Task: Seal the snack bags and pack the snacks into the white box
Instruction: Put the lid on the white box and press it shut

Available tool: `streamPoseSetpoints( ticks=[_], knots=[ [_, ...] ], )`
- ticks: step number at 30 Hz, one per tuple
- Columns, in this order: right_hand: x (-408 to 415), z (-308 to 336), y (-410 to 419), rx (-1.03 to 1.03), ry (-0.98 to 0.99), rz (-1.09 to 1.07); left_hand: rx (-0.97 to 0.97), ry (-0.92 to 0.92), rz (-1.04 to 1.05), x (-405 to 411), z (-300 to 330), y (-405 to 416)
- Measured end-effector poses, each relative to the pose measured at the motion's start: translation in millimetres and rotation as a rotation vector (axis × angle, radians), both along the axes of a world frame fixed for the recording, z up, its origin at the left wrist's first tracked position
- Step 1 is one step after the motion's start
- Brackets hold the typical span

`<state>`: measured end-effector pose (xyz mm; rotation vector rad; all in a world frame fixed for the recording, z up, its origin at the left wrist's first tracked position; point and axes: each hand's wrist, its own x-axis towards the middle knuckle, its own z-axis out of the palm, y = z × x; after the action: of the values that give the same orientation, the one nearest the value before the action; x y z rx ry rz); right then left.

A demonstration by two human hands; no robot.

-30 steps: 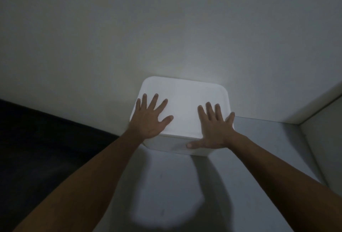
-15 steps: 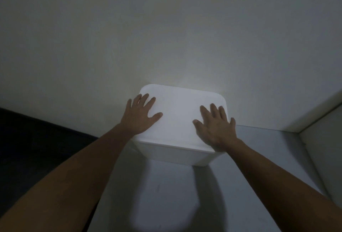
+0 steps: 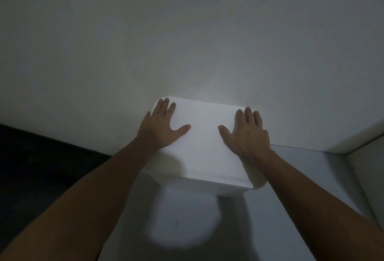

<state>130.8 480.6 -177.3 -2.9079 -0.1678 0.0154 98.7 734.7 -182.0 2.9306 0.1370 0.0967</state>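
Dim light falls on a pale wall (image 3: 187,32) and on the grey desk (image 3: 301,177) beneath it, with a dark area off to the left. On the desk, pushed close against the wall, stands the white box (image 3: 203,152), its lid on and its long axis running left to right. Both hands lie flat on the lid: the left hand (image 3: 162,127) near the far left corner, the right hand (image 3: 247,134) near the right edge, thumbs pointing inward toward each other. The fingers (image 3: 166,104) are spread and released, pressing down and grasping nothing. The box sits directly under both palms, neither hand nearer. Its contents are hidden by the lid, and no snack bags show anywhere. By my judgement the packing is done and the lid is being pressed shut.
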Motion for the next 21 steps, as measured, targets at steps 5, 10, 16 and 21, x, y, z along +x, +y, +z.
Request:
streamPoseSetpoints(
  ticks=[5,10,16,21],
  knots=[
    [4,10,-3,-0.048,0.105,0.045,-0.006,0.139,-0.009,1,13,-1],
    [-18,38,-14,-0.121,0.406,0.305,0.12,0.492,-0.194,-23,44,-15],
    [-77,20,-20,-0.302,0.445,0.406,0.188,0.465,-0.331,-70,18,-27],
    [-87,2,-17,-0.333,0.173,0.335,0.24,0.254,-0.291,-76,2,-31]
  ],
)
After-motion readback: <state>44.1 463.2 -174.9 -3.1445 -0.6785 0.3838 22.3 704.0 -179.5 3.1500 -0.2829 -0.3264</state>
